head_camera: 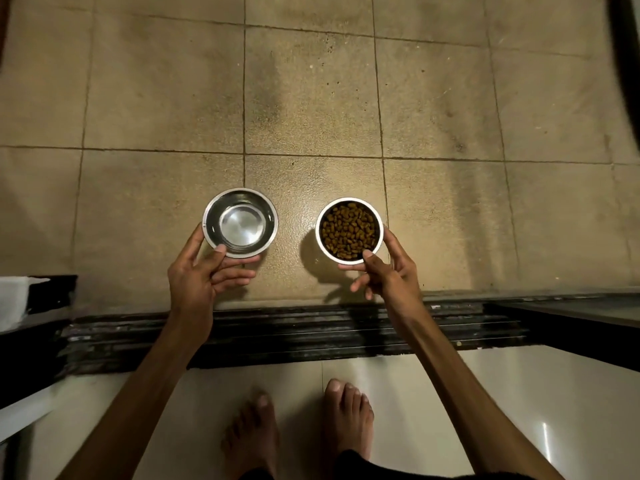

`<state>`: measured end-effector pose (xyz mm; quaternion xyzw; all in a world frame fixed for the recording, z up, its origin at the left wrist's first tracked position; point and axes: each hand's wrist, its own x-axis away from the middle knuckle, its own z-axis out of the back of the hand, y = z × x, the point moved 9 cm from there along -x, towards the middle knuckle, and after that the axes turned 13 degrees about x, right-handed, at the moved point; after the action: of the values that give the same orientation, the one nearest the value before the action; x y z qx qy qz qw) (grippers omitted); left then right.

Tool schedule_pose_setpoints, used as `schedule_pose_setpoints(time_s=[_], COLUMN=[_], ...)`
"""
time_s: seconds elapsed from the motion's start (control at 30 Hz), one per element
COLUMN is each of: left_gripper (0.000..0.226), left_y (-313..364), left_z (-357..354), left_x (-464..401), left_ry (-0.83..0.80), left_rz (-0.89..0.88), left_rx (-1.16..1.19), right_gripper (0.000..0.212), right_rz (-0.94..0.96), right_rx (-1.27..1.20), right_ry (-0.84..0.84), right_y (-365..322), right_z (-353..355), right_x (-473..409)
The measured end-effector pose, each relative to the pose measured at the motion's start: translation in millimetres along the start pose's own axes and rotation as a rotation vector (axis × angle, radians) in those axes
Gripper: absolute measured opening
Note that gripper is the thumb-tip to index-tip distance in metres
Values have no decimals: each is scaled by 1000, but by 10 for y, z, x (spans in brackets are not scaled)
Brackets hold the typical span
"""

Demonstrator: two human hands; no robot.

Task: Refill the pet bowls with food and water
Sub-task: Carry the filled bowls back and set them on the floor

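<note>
Two round steel pet bowls are held out over a tiled floor. The left bowl (240, 222) looks shiny inside, possibly with clear water; I cannot tell for sure. My left hand (197, 277) grips its near rim, thumb on top and fingers underneath. The right bowl (349, 231) is filled with brown kibble (348, 230). My right hand (388, 271) holds that bowl by its near edge, thumb on the rim. Both bowls cast shadows on the tiles below, and I cannot tell whether they touch the floor.
Beige floor tiles (311, 98) stretch ahead. A dark sliding-door track (294, 334) crosses between the tiles and the glossy white floor (415, 393) where bare feet (298, 431) stand. A white object (12, 296) sits at the left edge.
</note>
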<state>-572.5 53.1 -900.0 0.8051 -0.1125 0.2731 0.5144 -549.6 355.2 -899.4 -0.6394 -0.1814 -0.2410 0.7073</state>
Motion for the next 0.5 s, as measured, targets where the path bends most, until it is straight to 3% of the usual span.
schedule_pose_setpoints(time_s=[0.5], left_gripper=[52], left_y=[-667], left_z=[90], left_x=[-595], left_ry=[-49], left_rz=[19], left_rx=[45], right_gripper=[61], right_rz=[-2], right_rx=[-31], right_ry=[-42], right_y=[519], right_z=[-49], right_x=[-586])
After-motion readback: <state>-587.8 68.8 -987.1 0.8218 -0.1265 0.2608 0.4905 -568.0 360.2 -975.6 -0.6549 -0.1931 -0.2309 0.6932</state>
